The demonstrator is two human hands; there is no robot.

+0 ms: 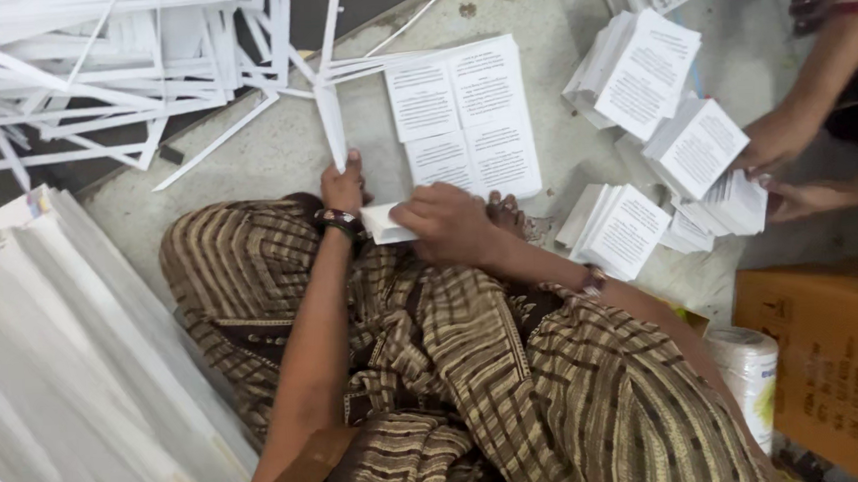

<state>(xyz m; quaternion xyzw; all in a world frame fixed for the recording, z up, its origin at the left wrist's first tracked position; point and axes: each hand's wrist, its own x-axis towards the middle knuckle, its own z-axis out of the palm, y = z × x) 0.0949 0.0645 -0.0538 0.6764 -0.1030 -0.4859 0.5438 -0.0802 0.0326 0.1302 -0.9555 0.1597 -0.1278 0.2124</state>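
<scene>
Left hand [342, 185] pinches a narrow white paper strip [331, 128]; right hand [445, 222], fingers curled, clamps a small folded sheet [380, 224] beside the printed four-panel sheet [463, 118] on the floor.

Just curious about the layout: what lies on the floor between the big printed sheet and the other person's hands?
In the head view, stacks of small printed booklets lie between the printed sheet and the other person's hands.

At the near right we see 1 orange-brown cardboard box [839, 365] with dark print on its side. Just left of it stands 1 white cylindrical container [749, 368] bearing a pale label with green marks.
</scene>
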